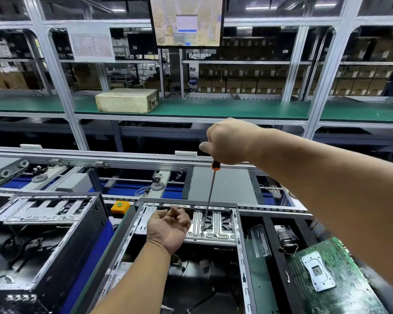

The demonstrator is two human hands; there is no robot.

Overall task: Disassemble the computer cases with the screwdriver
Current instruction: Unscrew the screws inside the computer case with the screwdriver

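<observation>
An open computer case [242,245] lies in front of me, with a silver drive bracket [218,232] across its far end. My right hand [227,141] grips the orange-and-black handle of a long screwdriver [210,196]. The shaft stands nearly upright and its tip sits on the bracket. My left hand [168,227] hovers palm-up over the bracket's left part, fingers loosely curled, and whether it holds anything small I cannot tell. A second open case [95,214] lies to the left.
A green circuit board [345,264] lies at the right beside a clear plastic part [260,242]. An orange button box [120,207] sits between the cases. Conveyor rails run behind, with a beige box [127,100] on the green shelf and a monitor [186,21] above.
</observation>
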